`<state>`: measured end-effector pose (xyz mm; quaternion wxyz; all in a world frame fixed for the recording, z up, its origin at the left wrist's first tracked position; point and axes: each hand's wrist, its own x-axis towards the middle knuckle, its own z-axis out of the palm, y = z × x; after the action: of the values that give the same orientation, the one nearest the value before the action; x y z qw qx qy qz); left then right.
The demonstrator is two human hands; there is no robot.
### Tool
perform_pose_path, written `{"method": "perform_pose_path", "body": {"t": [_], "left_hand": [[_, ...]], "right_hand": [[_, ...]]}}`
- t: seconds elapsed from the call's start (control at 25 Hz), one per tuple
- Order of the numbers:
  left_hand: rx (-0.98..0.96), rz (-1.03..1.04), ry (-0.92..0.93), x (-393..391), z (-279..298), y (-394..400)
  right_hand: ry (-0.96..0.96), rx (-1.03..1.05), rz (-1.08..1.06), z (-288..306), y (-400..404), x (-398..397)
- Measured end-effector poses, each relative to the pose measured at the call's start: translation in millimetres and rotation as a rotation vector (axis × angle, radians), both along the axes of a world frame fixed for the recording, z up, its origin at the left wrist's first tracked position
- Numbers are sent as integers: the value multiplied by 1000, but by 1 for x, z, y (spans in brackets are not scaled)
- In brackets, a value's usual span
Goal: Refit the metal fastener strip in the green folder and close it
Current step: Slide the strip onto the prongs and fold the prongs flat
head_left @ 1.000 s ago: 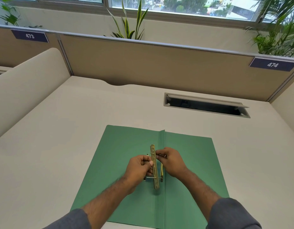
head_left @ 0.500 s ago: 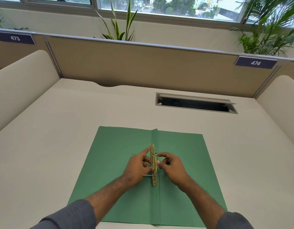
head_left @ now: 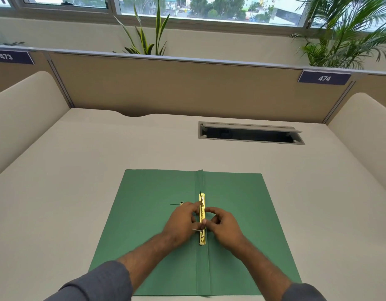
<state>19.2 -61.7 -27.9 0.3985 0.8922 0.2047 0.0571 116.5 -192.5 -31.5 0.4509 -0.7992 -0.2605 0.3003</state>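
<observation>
The green folder [head_left: 148, 224] lies open and flat on the desk in front of me. A gold metal fastener strip [head_left: 202, 216] rests along its centre spine, with thin prongs poking up near its far and near ends. My left hand [head_left: 181, 222] presses on the strip from the left, fingertips on its middle. My right hand [head_left: 225, 228] pinches the strip from the right. A small thin metal piece [head_left: 180, 203] lies on the left flap just beyond my left hand.
A rectangular cable slot [head_left: 250, 133] with a raised lid is cut into the desk at the back right. Beige partition panels [head_left: 187, 88] wall the desk on the back and both sides. Plants [head_left: 148, 33] stand behind the back panel.
The strip, held raised off the spine a second ago, now lies flat on it. Both hands have lowered onto it, and the view has shifted slightly.
</observation>
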Motion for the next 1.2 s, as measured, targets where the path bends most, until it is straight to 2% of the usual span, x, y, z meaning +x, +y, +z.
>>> {"method": "perform_pose_path", "body": {"t": [0.56,0.8,1.2], "left_hand": [[167,28,59,6,-8,4],[305,-90,213,6,-12,2],[313,-128,341,10,-8,5]], "right_hand": [[-7,-38,71,1,13,7],[-19,-99,108,7,11,6],[91,-154,196,20,-1,13]]}}
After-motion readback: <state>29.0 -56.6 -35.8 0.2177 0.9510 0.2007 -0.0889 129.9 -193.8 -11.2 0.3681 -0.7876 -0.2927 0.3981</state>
